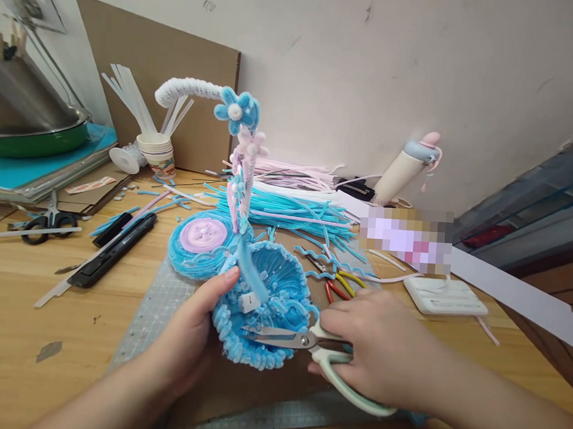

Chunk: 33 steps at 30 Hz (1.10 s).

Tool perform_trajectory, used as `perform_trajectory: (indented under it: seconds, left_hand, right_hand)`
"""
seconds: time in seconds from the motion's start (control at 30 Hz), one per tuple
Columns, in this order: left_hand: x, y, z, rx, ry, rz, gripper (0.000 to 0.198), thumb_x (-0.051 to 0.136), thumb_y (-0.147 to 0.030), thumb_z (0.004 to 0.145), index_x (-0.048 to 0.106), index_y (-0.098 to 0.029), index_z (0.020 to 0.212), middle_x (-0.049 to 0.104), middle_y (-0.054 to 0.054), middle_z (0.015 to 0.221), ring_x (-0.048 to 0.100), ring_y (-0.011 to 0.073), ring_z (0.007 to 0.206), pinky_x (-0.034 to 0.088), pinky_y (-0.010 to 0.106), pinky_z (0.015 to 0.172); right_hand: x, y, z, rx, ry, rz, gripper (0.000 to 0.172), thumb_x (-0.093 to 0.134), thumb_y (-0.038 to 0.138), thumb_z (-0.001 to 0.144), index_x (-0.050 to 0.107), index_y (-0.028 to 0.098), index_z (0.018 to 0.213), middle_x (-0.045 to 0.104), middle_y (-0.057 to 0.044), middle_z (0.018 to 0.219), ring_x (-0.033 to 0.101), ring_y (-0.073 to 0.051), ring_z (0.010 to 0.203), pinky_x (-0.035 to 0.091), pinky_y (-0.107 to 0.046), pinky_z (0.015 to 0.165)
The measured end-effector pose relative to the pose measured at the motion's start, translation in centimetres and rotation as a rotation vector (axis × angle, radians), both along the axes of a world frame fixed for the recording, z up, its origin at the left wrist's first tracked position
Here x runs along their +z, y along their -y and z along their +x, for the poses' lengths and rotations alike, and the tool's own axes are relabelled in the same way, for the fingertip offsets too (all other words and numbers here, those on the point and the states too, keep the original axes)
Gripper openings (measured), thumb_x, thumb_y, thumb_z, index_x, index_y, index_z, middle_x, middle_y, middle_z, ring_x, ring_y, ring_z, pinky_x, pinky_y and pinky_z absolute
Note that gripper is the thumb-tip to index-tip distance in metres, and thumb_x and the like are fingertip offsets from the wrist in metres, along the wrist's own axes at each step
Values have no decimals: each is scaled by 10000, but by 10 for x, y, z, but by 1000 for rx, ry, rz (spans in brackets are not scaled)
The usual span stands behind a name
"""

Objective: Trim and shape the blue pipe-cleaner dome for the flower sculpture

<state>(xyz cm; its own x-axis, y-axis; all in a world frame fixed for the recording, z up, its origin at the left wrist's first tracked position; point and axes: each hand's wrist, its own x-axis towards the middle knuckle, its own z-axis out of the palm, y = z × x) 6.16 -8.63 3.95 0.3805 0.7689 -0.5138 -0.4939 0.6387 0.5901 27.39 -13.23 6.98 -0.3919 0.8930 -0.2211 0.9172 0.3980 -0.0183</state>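
Note:
My left hand (189, 331) grips the left side of a fuzzy blue pipe-cleaner basket (258, 356), thumb over its rim. The basket tilts so its hollow faces me; a small white tag (250, 301) and a pale blue strip (250, 267) show in it. My right hand (380, 343) is wrapped round the pale green handles of scissors (306, 340), their blades slightly parted and reaching into the hollow. Behind the basket rises a white fuzzy stem (192, 89) with blue and pink flowers. A blue round piece with a pink centre (203, 235) adjoins the basket's left side.
Bundles of blue pipe cleaners (291, 211) lie behind, by red- and yellow-handled pliers (343, 286). Black scissors (48, 219) and a black tool (114, 249) lie left. A paper cup (158, 155), a bottle (403, 170) and a white device (444, 295) stand or lie around.

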Motion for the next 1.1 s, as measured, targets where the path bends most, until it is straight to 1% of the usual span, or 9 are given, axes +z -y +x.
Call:
perform_trajectory:
  seconds: [0.27, 0.4, 0.53, 0.63, 0.8, 0.87, 0.97, 1.1]
  left_hand:
    - [-1, 1, 0, 84, -29, 17, 348, 622, -282, 765, 687, -141, 1077, 766, 77, 905, 691, 320, 947, 558, 423, 853]
    - [0, -1, 0, 101, -21, 15, 363, 634, -291, 750, 686, -132, 1073, 767, 79, 878, 692, 329, 937, 565, 431, 836]
    - [0, -1, 0, 121, -28, 7, 370, 639, -293, 743, 682, -130, 1073, 768, 77, 854, 700, 328, 910, 573, 438, 815]
    - [1, 0, -1, 112, 0, 39, 362, 644, -289, 740, 684, -140, 1067, 768, 69, 847, 704, 320, 902, 576, 425, 812]
    - [0, 1, 0, 97, -64, 10, 387, 604, -279, 779, 647, -107, 1123, 765, 93, 862, 714, 311, 855, 583, 424, 787]
    - [-2, 1, 1, 89, -93, 15, 412, 598, -280, 787, 625, -107, 1161, 762, 101, 877, 717, 307, 837, 587, 422, 768]
    - [-6, -1, 3, 33, -91, 56, 447, 615, -288, 787, 601, -118, 1200, 755, 115, 923, 715, 307, 845, 587, 417, 760]
    - [-13, -3, 2, -6, -50, 56, 481, 627, -306, 793, 565, -163, 1248, 730, 108, 1049, 697, 305, 927, 573, 415, 811]
  right_hand:
    - [-5, 0, -11, 21, 56, -19, 328, 514, 526, 814, 614, 226, 730, 724, -36, 742, 655, -238, 649, 319, -315, 573]
    - [-9, -1, -14, 33, 88, -26, 310, 516, 496, 812, 625, 216, 738, 722, -44, 725, 656, -241, 631, 294, -316, 546]
    - [-11, -1, -16, 48, 45, -51, 334, 478, 492, 839, 623, 207, 742, 718, -42, 724, 653, -228, 629, 269, -316, 538]
    - [-12, -1, -16, 49, 30, -54, 318, 465, 457, 846, 619, 200, 739, 711, -41, 724, 647, -222, 630, 270, -317, 548]
    - [-18, -1, -13, 68, 20, -40, 175, 529, 334, 769, 616, 184, 753, 704, -48, 742, 639, -213, 656, 276, -312, 565]
    - [-23, 0, -11, 78, 10, -38, 150, 530, 302, 754, 615, 179, 761, 702, -49, 747, 636, -206, 653, 271, -312, 564]
    - [-33, -1, -7, 88, -2, -28, 137, 515, 273, 759, 612, 176, 767, 696, -49, 742, 629, -193, 640, 260, -313, 558]
    - [-45, -4, 1, 111, 5, 3, 116, 524, 258, 760, 607, 177, 766, 695, -47, 740, 619, -181, 628, 255, -313, 560]
